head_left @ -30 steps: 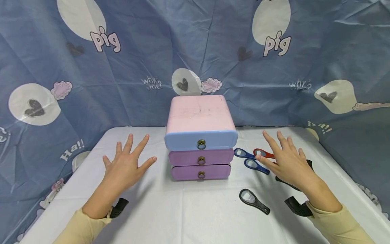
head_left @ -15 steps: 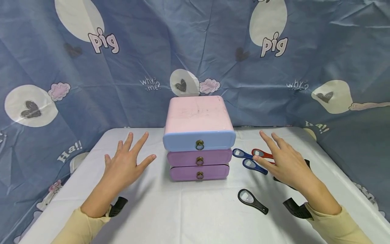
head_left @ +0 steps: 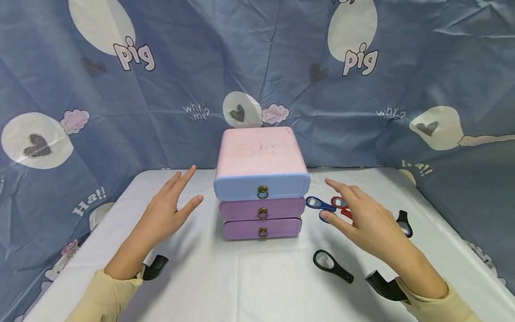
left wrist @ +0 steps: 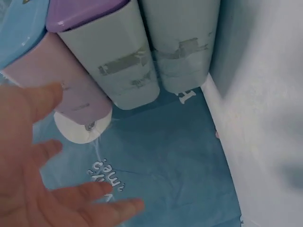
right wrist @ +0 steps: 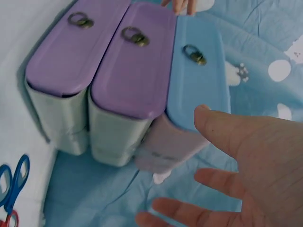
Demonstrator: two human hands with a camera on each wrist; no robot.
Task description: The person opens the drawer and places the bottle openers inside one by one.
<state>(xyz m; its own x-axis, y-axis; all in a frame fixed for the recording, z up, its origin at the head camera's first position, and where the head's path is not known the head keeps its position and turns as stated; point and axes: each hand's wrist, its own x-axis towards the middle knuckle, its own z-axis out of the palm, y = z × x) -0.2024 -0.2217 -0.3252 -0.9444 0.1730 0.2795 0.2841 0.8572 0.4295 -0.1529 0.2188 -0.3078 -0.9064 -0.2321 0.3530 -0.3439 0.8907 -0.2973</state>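
A stack of three drawer boxes stands on the white table, its top one pink with a blue front, the lower two with purple fronts. Each front has a brass ring pull. My left hand is held to the left of the stack, fingers extended, holding nothing. To its right hovers my right hand, also empty with fingers extended, partly hiding a blue magnifying glass, another blue one and red ones. A black magnifying glass lies in front of the right hand.
Another black magnifying glass lies at the right, partly covered by the right hand. A blue printed cloth hangs behind the white table. Both wrists wear black camera mounts.
Both hands have turned inward toward the stack, their fingers closer together. The right hand has shifted left, uncovering a black magnifying glass at the right. The drawers stay the same.
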